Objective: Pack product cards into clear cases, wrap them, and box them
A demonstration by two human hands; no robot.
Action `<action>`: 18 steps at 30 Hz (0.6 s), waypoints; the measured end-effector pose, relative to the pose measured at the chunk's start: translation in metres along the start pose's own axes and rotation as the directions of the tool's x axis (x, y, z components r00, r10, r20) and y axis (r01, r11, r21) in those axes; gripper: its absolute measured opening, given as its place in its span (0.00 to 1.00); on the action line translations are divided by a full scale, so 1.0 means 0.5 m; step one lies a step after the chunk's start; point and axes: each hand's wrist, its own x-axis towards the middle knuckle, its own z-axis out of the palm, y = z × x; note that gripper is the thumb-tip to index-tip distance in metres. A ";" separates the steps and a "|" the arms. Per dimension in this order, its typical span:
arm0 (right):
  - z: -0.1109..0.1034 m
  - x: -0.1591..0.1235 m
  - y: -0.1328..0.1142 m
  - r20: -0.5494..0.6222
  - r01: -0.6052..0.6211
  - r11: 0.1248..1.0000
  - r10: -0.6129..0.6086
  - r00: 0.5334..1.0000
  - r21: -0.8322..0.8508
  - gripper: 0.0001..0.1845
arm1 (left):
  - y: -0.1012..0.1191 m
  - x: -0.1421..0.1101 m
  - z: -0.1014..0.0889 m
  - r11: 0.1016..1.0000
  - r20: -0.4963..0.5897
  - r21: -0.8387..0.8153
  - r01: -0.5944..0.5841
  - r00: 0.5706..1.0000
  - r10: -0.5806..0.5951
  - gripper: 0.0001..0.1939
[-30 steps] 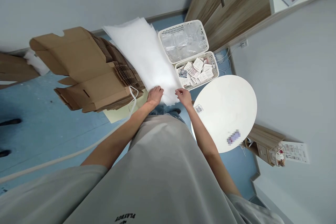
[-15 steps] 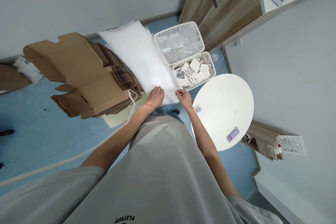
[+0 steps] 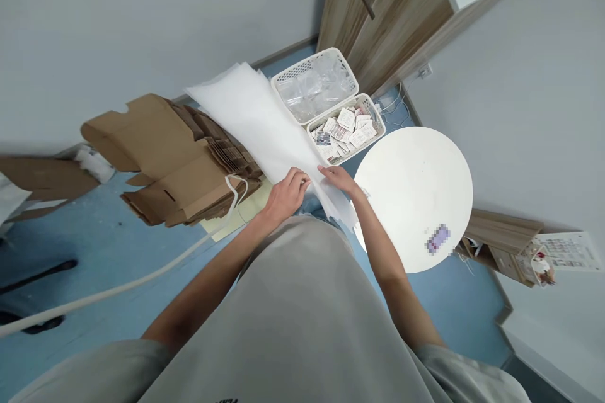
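Observation:
A stack of thin white foam sheets (image 3: 262,116) lies in front of me, and a near corner bends down toward the round table. My left hand (image 3: 287,194) is at the stack's near edge, fingers curled in a pinch on the foam sheet. My right hand (image 3: 339,177) grips the sheet at its right edge, thumb on top, the other fingers partly hidden. Part of the sheet hangs below my right wrist. Left of the foam lies a pile of flat brown cardboard boxes (image 3: 165,151).
Behind the foam stand a white basket of clear plastic packs (image 3: 314,85) and a white basket of small printed packets (image 3: 347,131). A round white table (image 3: 411,195) is at my right. A white cable (image 3: 155,274) crosses at left. A wooden cabinet (image 3: 378,31) stands behind.
My left hand has moved right, closer to my right hand. The foam's near corner now bends down past my right wrist. The whole view has shifted slightly.

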 end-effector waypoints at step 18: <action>-0.169 -0.275 0.215 -0.546 0.101 0.967 0.044 0.836 0.233 0.21 | 0.198 0.013 0.187 0.888 0.329 0.060 -0.457 0.849 0.414 0.14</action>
